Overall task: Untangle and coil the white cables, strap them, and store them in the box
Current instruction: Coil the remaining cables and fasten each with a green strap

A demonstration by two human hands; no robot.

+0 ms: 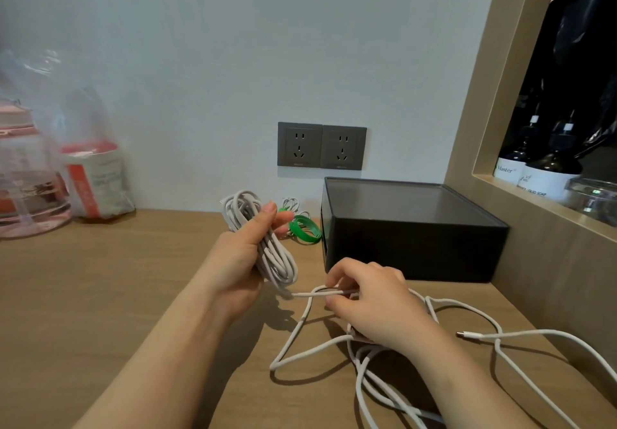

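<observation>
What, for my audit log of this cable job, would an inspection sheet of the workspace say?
Surface: wooden desk against a pale wall.
Job's things: coiled white cable held above the desk; dark box at the wall, its top looks closed; green strap lying beside it.
Clutter: plastic bag and pink-lidded bottle at far left.
Hands: left hand grips the coil; right hand pinches a loose strand.
Cables: loose white cables tangled across the desk, one connector lying free.
Surroundings: two wall sockets, nothing plugged in; niche with dark bottles.
</observation>
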